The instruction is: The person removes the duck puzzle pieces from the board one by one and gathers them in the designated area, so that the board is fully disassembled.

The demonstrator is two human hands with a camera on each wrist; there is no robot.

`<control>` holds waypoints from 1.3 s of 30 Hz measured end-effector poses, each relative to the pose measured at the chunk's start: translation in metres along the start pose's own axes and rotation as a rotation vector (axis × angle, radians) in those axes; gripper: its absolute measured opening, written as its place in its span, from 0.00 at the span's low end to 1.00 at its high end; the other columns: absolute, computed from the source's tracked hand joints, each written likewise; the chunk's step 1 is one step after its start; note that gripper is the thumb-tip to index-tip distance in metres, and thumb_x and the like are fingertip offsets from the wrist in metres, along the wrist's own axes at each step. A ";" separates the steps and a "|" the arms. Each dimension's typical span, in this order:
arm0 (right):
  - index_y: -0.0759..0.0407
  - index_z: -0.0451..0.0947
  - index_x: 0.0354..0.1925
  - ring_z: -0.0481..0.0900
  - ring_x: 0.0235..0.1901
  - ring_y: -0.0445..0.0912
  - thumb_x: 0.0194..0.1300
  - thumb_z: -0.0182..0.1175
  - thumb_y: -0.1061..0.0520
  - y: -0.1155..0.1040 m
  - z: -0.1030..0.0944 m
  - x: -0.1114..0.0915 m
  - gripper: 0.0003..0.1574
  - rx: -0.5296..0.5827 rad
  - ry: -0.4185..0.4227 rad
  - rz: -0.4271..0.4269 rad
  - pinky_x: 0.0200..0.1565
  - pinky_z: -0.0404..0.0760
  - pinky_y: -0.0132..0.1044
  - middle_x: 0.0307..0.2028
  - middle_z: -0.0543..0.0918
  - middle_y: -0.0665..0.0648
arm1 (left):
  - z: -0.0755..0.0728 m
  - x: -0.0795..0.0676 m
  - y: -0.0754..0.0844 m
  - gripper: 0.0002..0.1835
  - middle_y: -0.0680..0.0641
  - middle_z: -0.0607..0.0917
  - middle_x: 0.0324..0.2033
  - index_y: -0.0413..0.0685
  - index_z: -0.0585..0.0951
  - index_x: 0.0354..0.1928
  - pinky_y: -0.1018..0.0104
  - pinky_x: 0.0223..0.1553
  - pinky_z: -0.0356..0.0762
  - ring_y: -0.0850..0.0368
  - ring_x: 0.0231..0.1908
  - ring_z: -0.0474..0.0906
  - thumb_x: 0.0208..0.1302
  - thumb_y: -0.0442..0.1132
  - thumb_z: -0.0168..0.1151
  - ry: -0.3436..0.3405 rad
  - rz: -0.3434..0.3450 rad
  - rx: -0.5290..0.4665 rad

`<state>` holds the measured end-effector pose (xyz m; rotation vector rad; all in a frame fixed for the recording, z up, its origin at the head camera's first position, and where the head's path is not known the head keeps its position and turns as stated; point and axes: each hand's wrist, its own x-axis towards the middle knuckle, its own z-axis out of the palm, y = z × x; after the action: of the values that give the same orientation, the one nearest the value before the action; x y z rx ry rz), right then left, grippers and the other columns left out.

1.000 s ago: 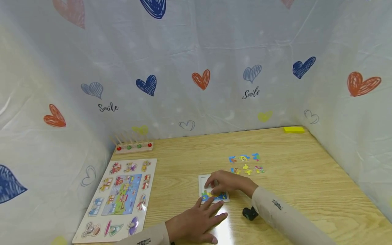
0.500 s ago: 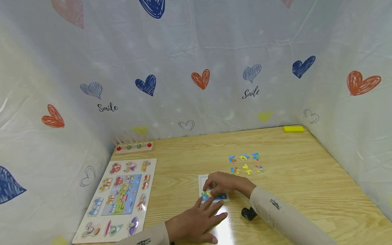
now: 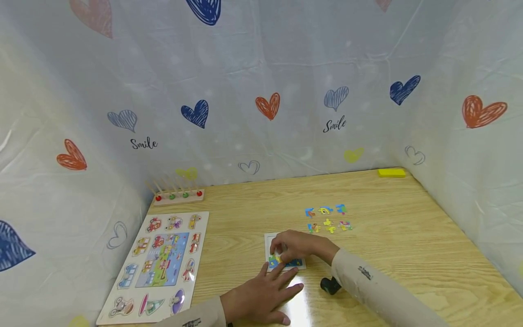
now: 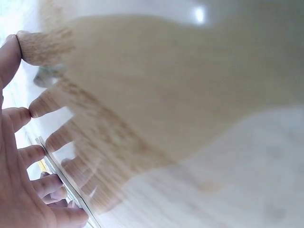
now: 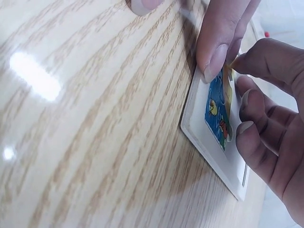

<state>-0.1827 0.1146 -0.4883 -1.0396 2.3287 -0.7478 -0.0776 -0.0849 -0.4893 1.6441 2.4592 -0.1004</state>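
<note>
Jigsaw tray [image 3: 267, 240] looks light, stiff, best held by its six-o'clock edge [image 5: 197, 102], left hand [image 3: 265, 293] spread there, right hand [image 3: 299, 243] curled at two, pinch unclear.

The left hand [image 3: 263, 295] is near, palm down, fingers spread; the right hand [image 3: 300, 243], farther, curls its fingers.

Open tabletop [image 3: 237, 236] leaves passage between the picture board [image 3: 136, 297] and the puzzle frame [image 3: 267, 243]. The left hand [image 3: 261, 295] obstructs the frame's near rim; the right hand [image 3: 300, 245] covers its middle. Clearance beneath the latter's curled fingers appears slight, view partly hidden.
</note>
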 end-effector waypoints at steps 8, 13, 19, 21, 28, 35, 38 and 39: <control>0.46 0.83 0.45 0.73 0.35 0.36 0.60 0.67 0.61 -0.002 -0.001 0.001 0.15 -0.006 -0.011 0.030 0.39 0.76 0.30 0.36 0.79 0.44 | 0.000 0.001 -0.001 0.40 0.44 0.53 0.79 0.60 0.55 0.80 0.34 0.60 0.71 0.37 0.76 0.53 0.73 0.70 0.38 -0.009 0.004 -0.015; 0.46 0.81 0.44 0.74 0.35 0.36 0.60 0.67 0.61 -0.004 -0.002 0.002 0.15 -0.008 -0.019 0.041 0.39 0.76 0.30 0.37 0.79 0.44 | 0.001 0.001 -0.001 0.40 0.44 0.52 0.79 0.60 0.55 0.80 0.34 0.61 0.71 0.37 0.76 0.53 0.73 0.70 0.38 -0.014 0.002 -0.018; 0.45 0.81 0.43 0.73 0.35 0.37 0.59 0.68 0.61 -0.007 -0.002 0.002 0.15 -0.009 -0.024 0.054 0.38 0.76 0.30 0.38 0.79 0.44 | 0.001 0.000 -0.001 0.40 0.43 0.53 0.79 0.59 0.55 0.80 0.34 0.60 0.72 0.36 0.75 0.55 0.73 0.69 0.38 0.010 0.013 -0.012; 0.45 0.80 0.43 0.73 0.36 0.37 0.59 0.68 0.61 -0.008 -0.003 0.003 0.16 -0.008 -0.027 0.055 0.38 0.76 0.30 0.38 0.79 0.45 | 0.001 -0.001 -0.001 0.40 0.43 0.54 0.79 0.59 0.56 0.79 0.34 0.60 0.72 0.36 0.75 0.56 0.73 0.69 0.38 0.016 0.016 -0.007; 0.45 0.78 0.42 0.72 0.35 0.38 0.57 0.69 0.63 -0.010 -0.005 0.004 0.18 -0.003 -0.021 0.055 0.38 0.75 0.31 0.38 0.78 0.46 | 0.001 0.000 -0.001 0.39 0.43 0.54 0.79 0.59 0.56 0.79 0.34 0.60 0.71 0.36 0.75 0.56 0.74 0.69 0.39 0.024 0.011 -0.020; 0.44 0.77 0.41 0.72 0.34 0.38 0.57 0.69 0.63 -0.007 -0.004 0.005 0.17 0.009 -0.018 0.055 0.37 0.75 0.31 0.37 0.78 0.46 | 0.001 -0.002 0.000 0.39 0.42 0.55 0.79 0.58 0.57 0.79 0.33 0.60 0.72 0.35 0.74 0.58 0.74 0.69 0.39 0.043 0.012 -0.006; 0.44 0.77 0.40 0.71 0.33 0.37 0.57 0.68 0.63 -0.006 -0.004 0.005 0.17 0.012 -0.023 0.054 0.36 0.74 0.30 0.36 0.78 0.46 | 0.000 -0.003 0.000 0.39 0.42 0.55 0.78 0.58 0.57 0.79 0.33 0.60 0.72 0.35 0.74 0.58 0.74 0.69 0.39 0.046 0.014 -0.011; 0.44 0.77 0.40 0.71 0.33 0.37 0.57 0.67 0.63 -0.006 -0.004 0.005 0.17 0.010 -0.024 0.054 0.36 0.74 0.30 0.36 0.78 0.46 | 0.000 -0.003 0.000 0.39 0.42 0.55 0.78 0.58 0.57 0.79 0.33 0.60 0.72 0.35 0.74 0.58 0.74 0.69 0.39 0.048 0.016 -0.010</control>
<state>-0.1854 0.1081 -0.4823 -0.9729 2.3202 -0.7215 -0.0764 -0.0872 -0.4892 1.6806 2.4773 -0.0466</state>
